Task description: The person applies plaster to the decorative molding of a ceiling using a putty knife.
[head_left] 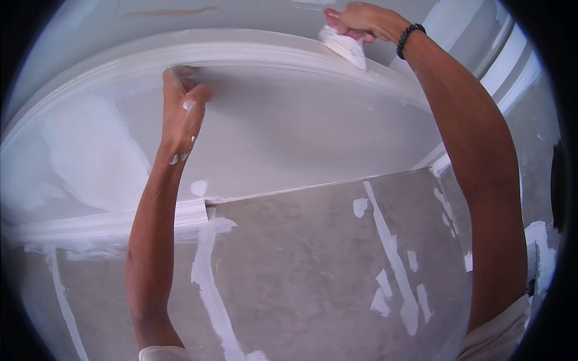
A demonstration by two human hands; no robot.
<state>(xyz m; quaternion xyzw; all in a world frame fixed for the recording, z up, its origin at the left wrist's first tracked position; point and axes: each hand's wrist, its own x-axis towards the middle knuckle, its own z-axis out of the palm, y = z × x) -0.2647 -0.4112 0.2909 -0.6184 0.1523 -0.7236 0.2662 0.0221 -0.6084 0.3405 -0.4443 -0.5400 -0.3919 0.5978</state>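
My right hand [361, 21], a dark beaded bracelet at its wrist, is raised at the upper right and closed on a putty knife [346, 48]. The knife has a red handle and a blade smeared with white compound, and its edge meets the upper side of a long curved cornice molding [265, 49]. My left hand [183, 99] reaches up at the left with its fingers bent against the molding's lower edge. Those fingertips are partly hidden. White compound spots the back of this hand and its wrist.
A grey ceiling panel [271, 120] with white patches lies below the curved molding. One straight molding length [192, 213] ends partway along the wall joint. The grey wall [289, 253] carries white compound strips [211, 283]. More white trim [506, 60] runs at the upper right.
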